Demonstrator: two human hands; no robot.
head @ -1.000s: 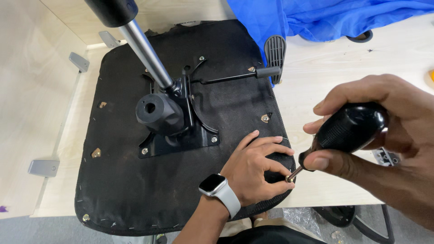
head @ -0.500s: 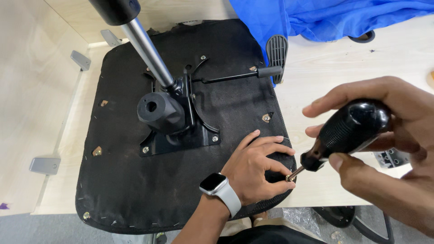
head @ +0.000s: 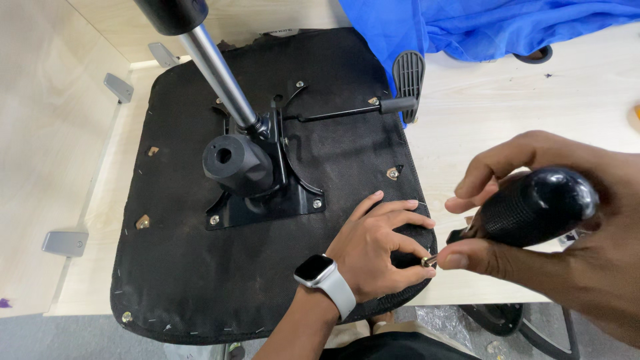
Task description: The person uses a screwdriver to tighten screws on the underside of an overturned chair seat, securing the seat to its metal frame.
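Observation:
An upturned black chair seat lies on a pale wooden table. A black metal mechanism plate with a chrome gas cylinder and a lever is bolted to its middle. My left hand, with a white smartwatch on the wrist, rests on the seat's near right corner and pinches a small brass screw. My right hand grips a screwdriver by its black textured handle, its tip at that screw.
A blue cloth lies at the table's far right, next to a black ribbed part. Grey metal brackets sit on the pale panel at left. Brass inserts dot the seat's underside. A black chair base shows below the table edge.
My right hand has shifted its grip on the screwdriver handle, fingers spreading and closing again. My left hand stays at the seat's corner on the screw.

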